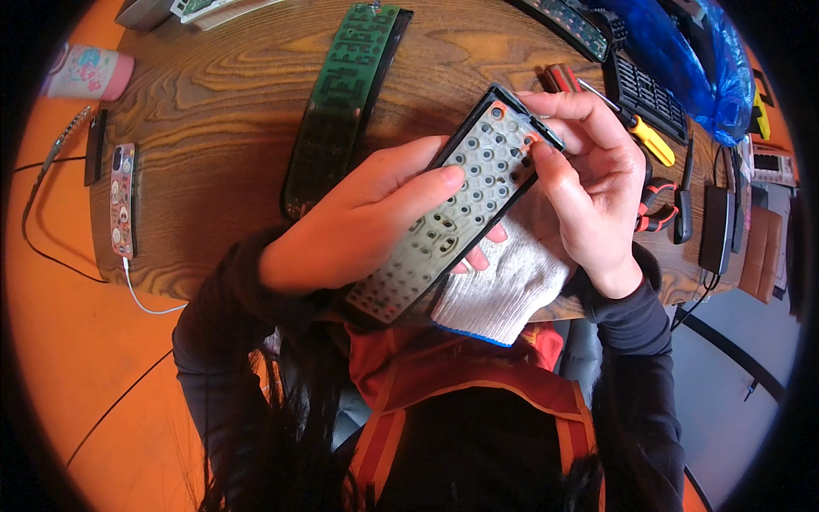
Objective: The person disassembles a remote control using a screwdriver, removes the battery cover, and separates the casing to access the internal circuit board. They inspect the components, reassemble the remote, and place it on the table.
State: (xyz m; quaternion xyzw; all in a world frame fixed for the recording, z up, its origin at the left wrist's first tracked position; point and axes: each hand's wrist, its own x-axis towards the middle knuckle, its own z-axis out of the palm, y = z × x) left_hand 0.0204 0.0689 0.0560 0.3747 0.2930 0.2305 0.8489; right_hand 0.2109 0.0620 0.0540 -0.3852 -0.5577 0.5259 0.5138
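Note:
In my left hand is a long black remote control shell with a pale rubber keypad lying in it. The keypad carries rows of dark round contacts, and the shell tilts from lower left to upper right. My left thumb presses on the keypad while the other fingers wrap underneath. My right hand pinches the shell's upper right end, its thumb near orange spots on the keypad's edge. Beneath the shell, a white knitted glove with a blue hem lies at the table's near edge. Left of it rests a green circuit board on a black casing.
At right on the wooden table are a yellow-handled screwdriver, red-and-black pliers, a black keypad casing and a blue plastic bag. A phone on a white cable and a pink cup stand left.

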